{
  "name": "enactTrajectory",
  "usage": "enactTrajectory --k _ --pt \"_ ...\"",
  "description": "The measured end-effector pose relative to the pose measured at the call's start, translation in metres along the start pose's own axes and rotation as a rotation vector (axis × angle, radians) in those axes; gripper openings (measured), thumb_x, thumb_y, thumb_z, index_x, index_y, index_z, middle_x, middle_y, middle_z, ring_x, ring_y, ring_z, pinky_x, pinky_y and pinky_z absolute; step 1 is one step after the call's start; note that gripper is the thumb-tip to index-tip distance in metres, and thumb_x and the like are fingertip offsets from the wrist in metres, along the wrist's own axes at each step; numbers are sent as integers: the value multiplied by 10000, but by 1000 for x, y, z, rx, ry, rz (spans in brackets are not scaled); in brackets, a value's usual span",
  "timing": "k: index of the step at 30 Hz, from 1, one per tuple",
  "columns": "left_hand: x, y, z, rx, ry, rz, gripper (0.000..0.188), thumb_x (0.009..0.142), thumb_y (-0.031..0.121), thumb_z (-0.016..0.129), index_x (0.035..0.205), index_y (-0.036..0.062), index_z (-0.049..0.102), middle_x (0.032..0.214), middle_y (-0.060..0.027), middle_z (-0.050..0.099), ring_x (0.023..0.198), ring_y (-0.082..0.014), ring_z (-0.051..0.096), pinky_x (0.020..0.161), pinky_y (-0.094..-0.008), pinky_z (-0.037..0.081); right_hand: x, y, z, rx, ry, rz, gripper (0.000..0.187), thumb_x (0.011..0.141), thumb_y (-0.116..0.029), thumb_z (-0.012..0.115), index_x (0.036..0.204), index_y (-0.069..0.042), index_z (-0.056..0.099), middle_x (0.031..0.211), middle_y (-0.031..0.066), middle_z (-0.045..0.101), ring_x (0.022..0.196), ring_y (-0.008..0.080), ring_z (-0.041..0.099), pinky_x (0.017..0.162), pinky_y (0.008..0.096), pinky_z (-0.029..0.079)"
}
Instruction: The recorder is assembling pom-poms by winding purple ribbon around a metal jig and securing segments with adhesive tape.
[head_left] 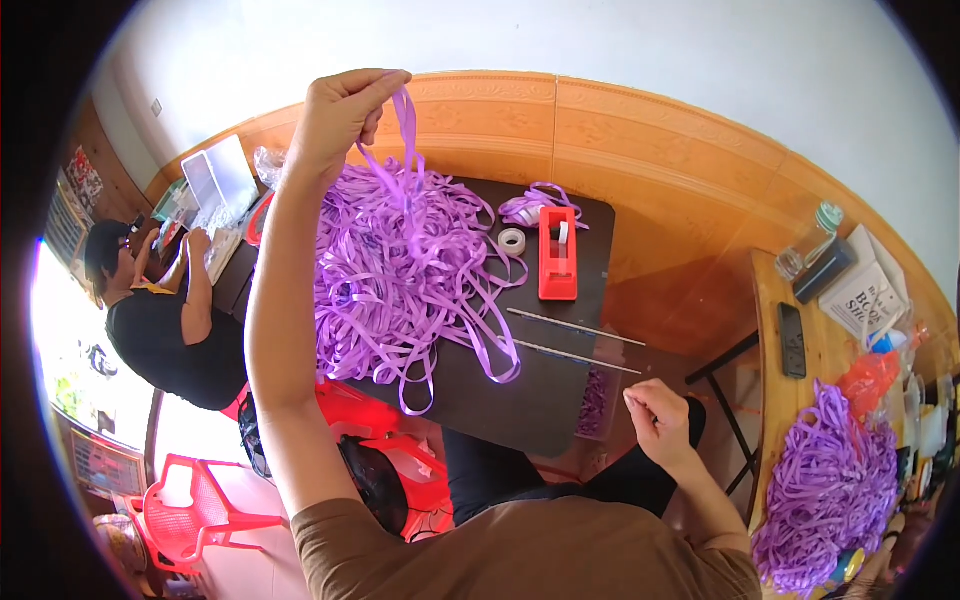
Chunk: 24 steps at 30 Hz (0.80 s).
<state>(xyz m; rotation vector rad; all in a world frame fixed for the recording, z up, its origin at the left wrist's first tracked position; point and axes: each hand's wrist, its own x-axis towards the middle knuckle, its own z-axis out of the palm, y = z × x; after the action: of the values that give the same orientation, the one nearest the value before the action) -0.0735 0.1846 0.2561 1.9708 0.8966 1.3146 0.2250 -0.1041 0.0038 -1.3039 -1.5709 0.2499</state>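
My left hand (pixel 350 112) is raised above the far left of the dark table, its fingers pinching a looped purple ribbon (pixel 408 130). The ribbon hangs down to a large tangled heap of purple ribbons (pixel 400 270) below it. My right hand (pixel 657 425) is curled closed past the table's near right corner; what its fingers hold, if anything, is hidden. Two thin rods (pixel 575 326) lie side by side on the table, their ends jutting over its right edge. A red tape dispenser (pixel 557 255) stands behind them, with a white tape roll (pixel 512 241) beside it.
On the right, a wooden table (pixel 770 330) bears another purple ribbon pile (pixel 830 490) and a dark phone-like device (pixel 791 340). A clear bin (pixel 597 400) sits under the dark table's edge. A person (pixel 170 330) works at the left, near a red plastic chair (pixel 200 510).
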Motion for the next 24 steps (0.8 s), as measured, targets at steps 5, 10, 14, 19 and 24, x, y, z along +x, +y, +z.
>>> enactTrajectory --k 5,10,14,19,24 --pt "4 8 5 130 -41 -63 232 871 203 661 985 5 699 513 59 441 423 -16 321 401 -182 237 35 -20 -7 -21 -102 -227 121 747 57 644 849 1 611 777 117 616 655 259 601 572 328 457" --pt "-13 29 21 60 -205 -21 215 847 206 687 949 18 717 564 65 491 483 -5 356 436 -177 261 76 -47 3 164 -171 -209 109 760 58 640 850 11 601 752 122 579 632 255 581 569 296 456" --pt "-24 47 36 83 -255 62 203 856 186 675 957 14 716 592 60 525 494 -2 362 441 -176 267 122 -46 35 294 -216 -171 224 789 28 630 1003 3 569 877 102 579 705 194 573 602 280 460" --pt "-34 61 47 64 -330 74 194 868 170 660 961 8 713 642 39 583 505 2 371 443 -175 275 170 -58 89 476 -102 -48 427 830 -29 641 1238 -69 522 1075 40 565 886 105 524 739 256 445" --pt "-36 45 37 57 -346 27 204 871 175 659 972 4 708 697 28 619 535 5 413 462 -166 313 162 -52 103 946 -417 96 215 875 -41 602 1090 -25 603 985 55 631 910 121 563 805 266 445"
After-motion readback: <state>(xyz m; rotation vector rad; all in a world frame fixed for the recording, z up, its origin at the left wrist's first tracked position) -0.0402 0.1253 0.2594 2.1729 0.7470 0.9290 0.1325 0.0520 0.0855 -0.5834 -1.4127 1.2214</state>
